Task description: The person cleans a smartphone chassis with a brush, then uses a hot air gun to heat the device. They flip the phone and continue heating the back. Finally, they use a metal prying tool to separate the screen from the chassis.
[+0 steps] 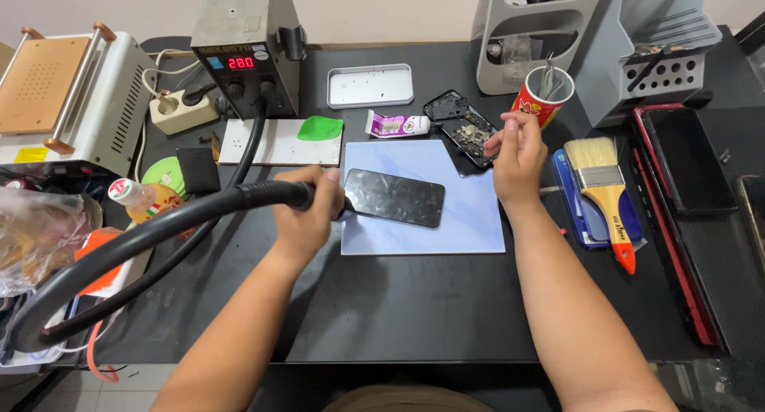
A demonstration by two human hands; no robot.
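Nearest to the camera, the two bare forearms come up over the black table. The left hand is clenched around the handle of the hot air tool, and its thick black hose bends down to the left and then goes back up to the station. The nozzle end is hidden behind the fingers, just beside the left edge of the phone. This dark phone lies flat, a little tilted, on the pale blue mat in the middle of the table.

The right hand hovers above the right upper corner of the mat, the fingers curled together; if something small is pinched between them, it is not possible to tell. To the right of this hand lies a paintbrush with a yellow handle and a red tip, on a blue case.

Behind the mat are an opened phone frame, a small white and purple tube, a green plastic pick and a red cup with tweezers in it. Farther back stand a flat metal tin, the hot air station with red digits on its display, and at far left a white heating machine
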